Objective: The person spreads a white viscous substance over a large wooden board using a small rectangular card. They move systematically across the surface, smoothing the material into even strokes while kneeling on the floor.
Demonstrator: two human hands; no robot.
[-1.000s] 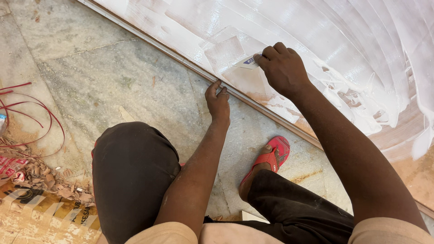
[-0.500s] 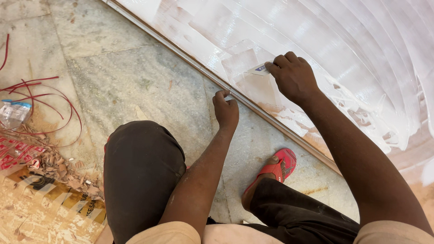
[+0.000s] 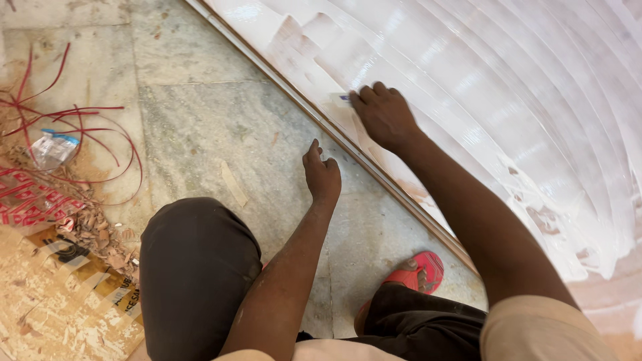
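Left hand rests loosely curled, holding nothing, on the grey-green marble floor just short of the thin metal edge strip, bare slab open to its left. Beyond the strip, right hand fingers press a small pale flat scraper against the white-coated glossy panel.

Single head-worn view, looking steeply down from close above, over crouched knees, floor left, white-coated panel right

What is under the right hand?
The right hand presses a small flat scraper onto the white-coated panel. Only the scraper's corner shows; the rest, and the panel beneath, is covered.
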